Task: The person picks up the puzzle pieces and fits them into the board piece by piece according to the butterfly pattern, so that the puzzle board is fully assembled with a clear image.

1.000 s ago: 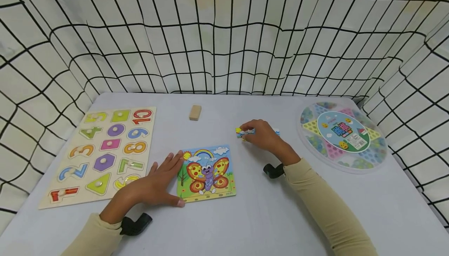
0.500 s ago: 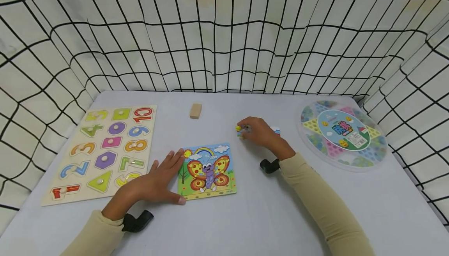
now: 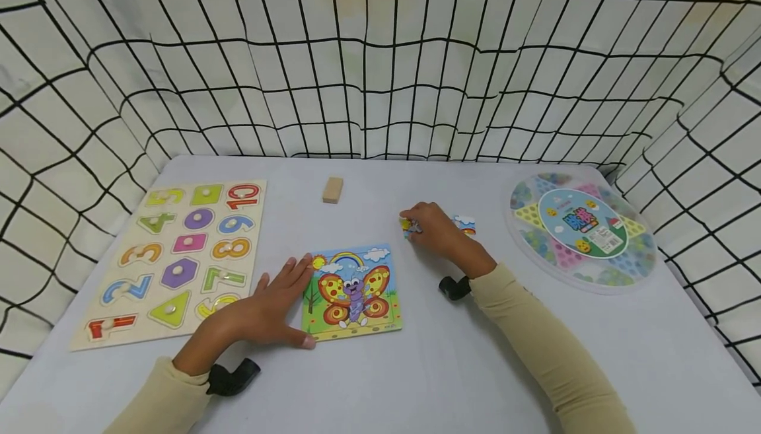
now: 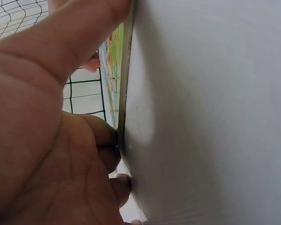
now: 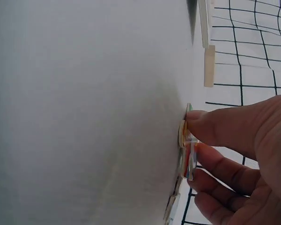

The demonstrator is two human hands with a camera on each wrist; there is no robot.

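A square butterfly picture puzzle [image 3: 353, 292] lies flat on the table in the head view. My left hand [image 3: 261, 318] rests along its left side, fingers stretched out and thumb at the lower corner. From the left wrist, the puzzle's thin board edge [image 4: 125, 89] shows between thumb and fingertips. Beyond the puzzle, up and to the right, my right hand [image 3: 441, 234] pinches small colourful jigsaw pieces [image 5: 186, 157] between thumb and fingers, low at the tabletop. How many it holds I cannot tell. More jigsaw pieces [image 3: 466, 224] with clouds lie just right of that hand, partly hidden by it.
On the left lies a wooden number-and-shape peg board [image 3: 252, 242]. A small wooden block [image 3: 333, 189] sits at the back. A round clear-lidded game box [image 3: 582, 222] is at the right. Black netting [image 3: 380, 94] over white cloth walls surrounds the table.
My right hand has shifted slightly left and turned, and the pieces it pinches now lie flatter. More of the cloud pieces beside it shows. My left hand has stayed in place.
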